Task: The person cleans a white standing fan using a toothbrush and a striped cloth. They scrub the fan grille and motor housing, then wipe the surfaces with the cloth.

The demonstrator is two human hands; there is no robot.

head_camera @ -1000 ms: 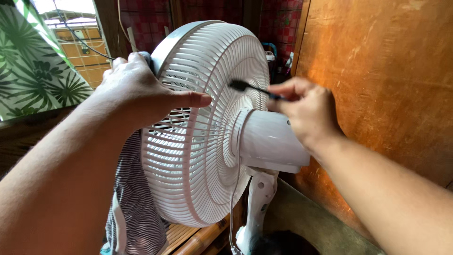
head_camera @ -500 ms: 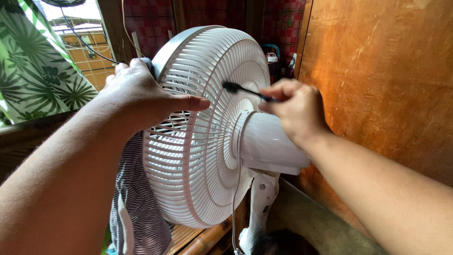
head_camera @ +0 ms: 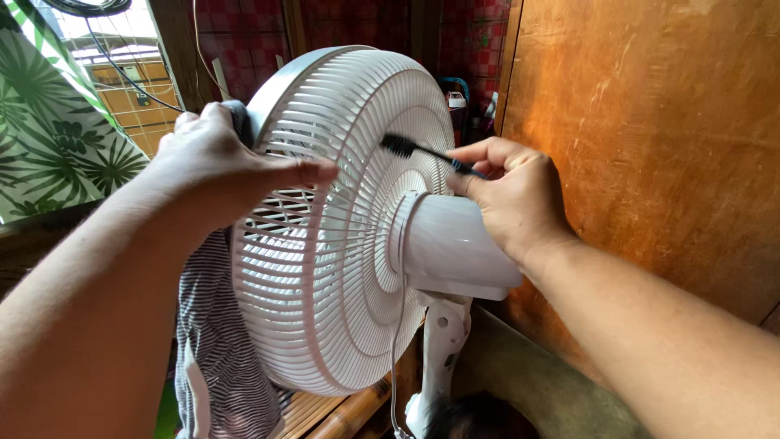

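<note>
A white electric fan (head_camera: 325, 268) stands before me, seen from behind, its ribbed rear grille facing me. My left hand (head_camera: 219, 167) grips the grille's upper left rim, thumb laid across the ribs. My right hand (head_camera: 512, 195) rests above the white motor housing (head_camera: 455, 248) and holds a small black brush (head_camera: 410, 148). The brush's bristle head touches the upper ribs of the grille.
A brown wooden panel (head_camera: 650, 138) rises close on the right. A striped cloth (head_camera: 215, 358) hangs beside the fan's lower left. A leaf-patterned green curtain (head_camera: 57, 130) covers the left, with a window behind. Bamboo slats (head_camera: 333, 410) lie under the fan stand (head_camera: 439, 349).
The brush head has shifted slightly left and back along the upper ribs. The view has drifted right, so the fan sits further left. My left hand keeps its grip.
</note>
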